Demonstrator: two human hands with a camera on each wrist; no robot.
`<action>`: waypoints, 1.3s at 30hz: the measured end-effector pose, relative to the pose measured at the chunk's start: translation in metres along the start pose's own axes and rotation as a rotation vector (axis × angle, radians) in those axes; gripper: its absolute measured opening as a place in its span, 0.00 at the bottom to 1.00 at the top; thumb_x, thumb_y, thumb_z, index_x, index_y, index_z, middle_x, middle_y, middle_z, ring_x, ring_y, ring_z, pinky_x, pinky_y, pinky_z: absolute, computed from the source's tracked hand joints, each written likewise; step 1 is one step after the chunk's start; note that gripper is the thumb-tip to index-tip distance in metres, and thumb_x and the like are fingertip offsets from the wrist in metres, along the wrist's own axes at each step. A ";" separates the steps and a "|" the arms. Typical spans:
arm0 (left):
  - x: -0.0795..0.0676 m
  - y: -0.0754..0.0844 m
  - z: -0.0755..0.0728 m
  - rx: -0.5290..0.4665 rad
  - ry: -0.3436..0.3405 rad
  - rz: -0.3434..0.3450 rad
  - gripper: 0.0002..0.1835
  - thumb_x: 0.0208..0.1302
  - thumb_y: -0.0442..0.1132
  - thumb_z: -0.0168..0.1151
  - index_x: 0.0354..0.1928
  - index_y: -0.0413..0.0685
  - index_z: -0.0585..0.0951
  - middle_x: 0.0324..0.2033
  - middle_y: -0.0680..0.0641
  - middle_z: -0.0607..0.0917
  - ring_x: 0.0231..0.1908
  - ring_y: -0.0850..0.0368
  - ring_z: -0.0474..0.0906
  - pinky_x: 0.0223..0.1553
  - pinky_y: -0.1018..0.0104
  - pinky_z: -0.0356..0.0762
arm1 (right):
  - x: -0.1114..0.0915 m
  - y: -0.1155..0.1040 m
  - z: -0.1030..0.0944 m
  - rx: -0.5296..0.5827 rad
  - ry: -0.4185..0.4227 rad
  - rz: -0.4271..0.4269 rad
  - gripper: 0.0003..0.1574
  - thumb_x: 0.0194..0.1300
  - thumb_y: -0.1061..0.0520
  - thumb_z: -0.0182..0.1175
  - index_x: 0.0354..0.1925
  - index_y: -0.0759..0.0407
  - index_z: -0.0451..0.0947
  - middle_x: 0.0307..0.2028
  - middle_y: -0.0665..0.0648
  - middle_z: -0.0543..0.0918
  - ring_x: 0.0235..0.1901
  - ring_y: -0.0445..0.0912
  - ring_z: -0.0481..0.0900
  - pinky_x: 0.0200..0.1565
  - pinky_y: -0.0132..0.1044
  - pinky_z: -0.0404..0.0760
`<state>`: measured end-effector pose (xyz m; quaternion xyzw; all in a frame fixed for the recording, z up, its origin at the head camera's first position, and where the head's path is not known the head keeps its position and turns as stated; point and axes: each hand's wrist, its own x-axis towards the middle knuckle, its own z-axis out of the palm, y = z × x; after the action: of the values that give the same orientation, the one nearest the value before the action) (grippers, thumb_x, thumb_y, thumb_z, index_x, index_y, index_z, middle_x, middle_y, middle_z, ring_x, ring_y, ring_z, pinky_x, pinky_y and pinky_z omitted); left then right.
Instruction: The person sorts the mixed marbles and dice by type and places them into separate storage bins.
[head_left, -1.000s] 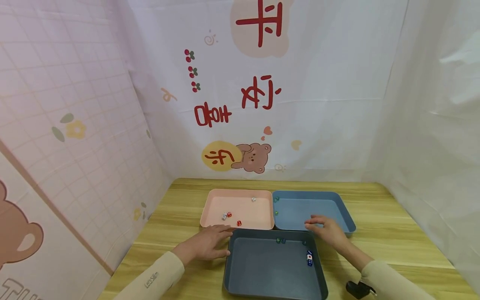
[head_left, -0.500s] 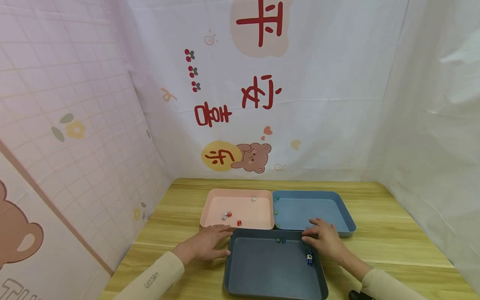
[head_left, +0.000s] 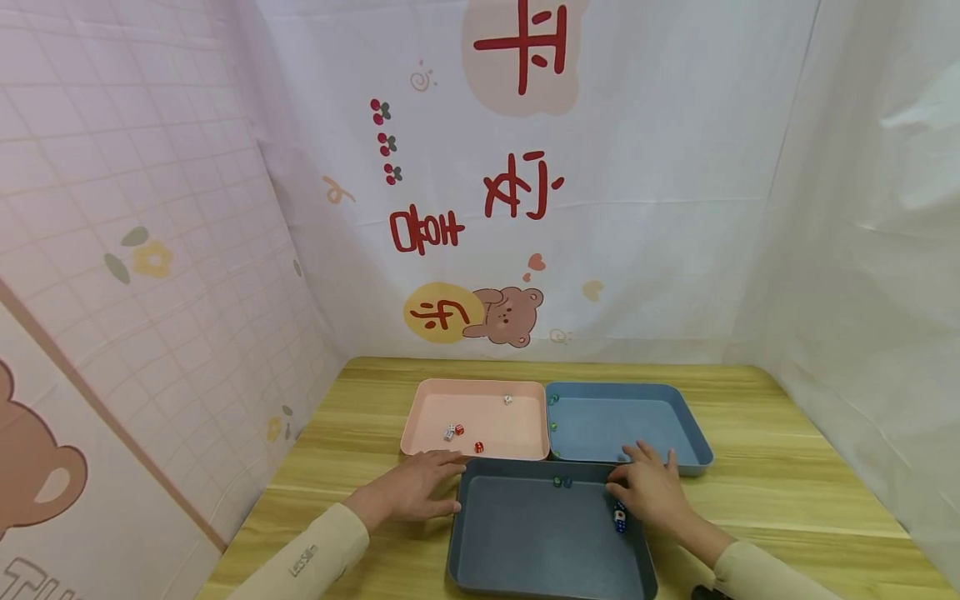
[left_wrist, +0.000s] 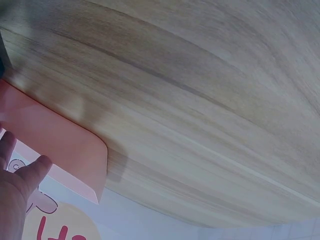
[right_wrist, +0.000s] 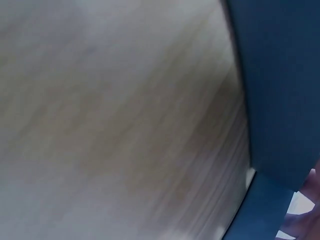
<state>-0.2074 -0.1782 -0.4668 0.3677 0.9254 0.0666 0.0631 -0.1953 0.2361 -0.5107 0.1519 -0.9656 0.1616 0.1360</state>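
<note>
dice row (head_left: 619,517): inside dark tray (head_left: 551,542), right side, long axis near-to-far
my right hand (head_left: 652,493): over tray's far corner; can't tell if pinching
my left hand (head_left: 408,487): fingers spread
sleeve (head_left: 322,546): "lets…", rest unclear

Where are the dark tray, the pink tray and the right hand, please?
Dark tray (head_left: 536,537), head view: bare floor.
Pink tray (head_left: 472,406), head view: bare floor.
Right hand (head_left: 654,492), head view: back of the hand.

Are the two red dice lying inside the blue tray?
No, the head view shows the two red dice inside the pink tray, which stands beside the blue tray.
</note>
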 end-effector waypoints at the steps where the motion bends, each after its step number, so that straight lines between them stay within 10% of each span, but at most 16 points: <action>1: 0.000 0.000 0.000 -0.001 0.001 0.002 0.35 0.69 0.60 0.58 0.69 0.46 0.72 0.70 0.43 0.67 0.70 0.45 0.62 0.67 0.43 0.61 | 0.000 -0.001 0.000 0.001 -0.005 0.004 0.04 0.53 0.53 0.74 0.26 0.44 0.87 0.56 0.69 0.79 0.65 0.70 0.64 0.57 0.81 0.44; 39: 0.002 -0.002 0.004 -0.007 0.002 -0.008 0.35 0.69 0.61 0.57 0.70 0.48 0.71 0.71 0.45 0.66 0.71 0.46 0.60 0.68 0.43 0.59 | 0.022 -0.009 -0.008 0.246 -0.033 0.041 0.05 0.61 0.52 0.70 0.32 0.51 0.88 0.57 0.70 0.79 0.65 0.71 0.64 0.57 0.80 0.49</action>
<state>-0.2097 -0.1783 -0.4712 0.3635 0.9268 0.0699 0.0637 -0.2102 0.2253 -0.4941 0.1504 -0.9434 0.2792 0.0971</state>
